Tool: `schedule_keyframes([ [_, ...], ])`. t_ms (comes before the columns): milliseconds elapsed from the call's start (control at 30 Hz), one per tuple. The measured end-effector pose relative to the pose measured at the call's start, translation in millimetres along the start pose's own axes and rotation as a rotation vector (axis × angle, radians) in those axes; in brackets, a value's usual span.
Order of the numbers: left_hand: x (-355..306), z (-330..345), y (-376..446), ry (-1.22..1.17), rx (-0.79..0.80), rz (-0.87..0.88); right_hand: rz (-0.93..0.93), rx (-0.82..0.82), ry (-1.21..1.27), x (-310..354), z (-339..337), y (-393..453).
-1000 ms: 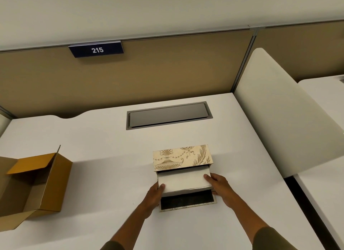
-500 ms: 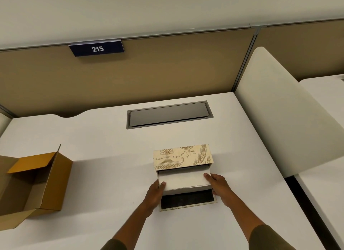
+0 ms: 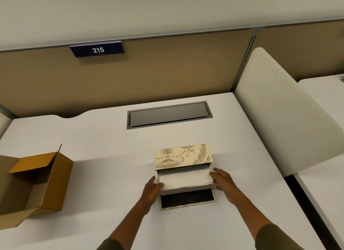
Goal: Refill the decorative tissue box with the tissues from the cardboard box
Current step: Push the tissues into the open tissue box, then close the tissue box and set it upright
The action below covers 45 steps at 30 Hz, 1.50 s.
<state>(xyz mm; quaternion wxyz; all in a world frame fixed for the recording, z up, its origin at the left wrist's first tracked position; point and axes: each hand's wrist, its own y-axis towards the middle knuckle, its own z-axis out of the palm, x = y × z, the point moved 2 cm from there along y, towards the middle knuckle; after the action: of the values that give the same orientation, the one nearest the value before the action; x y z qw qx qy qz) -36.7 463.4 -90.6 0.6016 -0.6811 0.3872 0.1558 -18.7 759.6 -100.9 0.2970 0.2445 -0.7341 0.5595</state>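
The decorative tissue box (image 3: 182,156), cream with a gold urn and leaf print, lies on the white desk with its open end toward me. Its flap (image 3: 188,198), dark on the inside, lies flat on the desk in front of it. A white stack of tissues (image 3: 186,179) sits partly inside the opening. My left hand (image 3: 151,191) holds the stack's left end, thumb on top. My right hand (image 3: 224,181) presses against its right end. The brown cardboard box (image 3: 33,184) lies open at the far left and looks empty.
A grey cable hatch (image 3: 168,114) is set into the desk behind the tissue box. A tan partition with a "215" sign (image 3: 97,49) backs the desk. A cream divider panel (image 3: 283,110) stands along the desk's right edge.
The tissue stack has slid a little further into the decorative box, and both hands have moved forward with it.
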Motion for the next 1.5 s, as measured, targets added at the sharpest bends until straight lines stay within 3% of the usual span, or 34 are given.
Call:
schedule_keyframes([
  [233, -21.7, -24.3, -2.4, -0.169, -0.278, 0.144, -0.156, -0.106, 0.114, 32.6, -13.8, 6.3],
  [500, -53.3, -19.2, -0.2, -0.109, -0.277, 0.29, -0.294, -0.092, -0.111, 64.1, 2.6, 13.9],
  [1500, -7.4, -16.6, -31.6, -0.077, -0.205, 0.395, -0.414, -0.165, -0.169, 22.2, -2.8, -34.1],
])
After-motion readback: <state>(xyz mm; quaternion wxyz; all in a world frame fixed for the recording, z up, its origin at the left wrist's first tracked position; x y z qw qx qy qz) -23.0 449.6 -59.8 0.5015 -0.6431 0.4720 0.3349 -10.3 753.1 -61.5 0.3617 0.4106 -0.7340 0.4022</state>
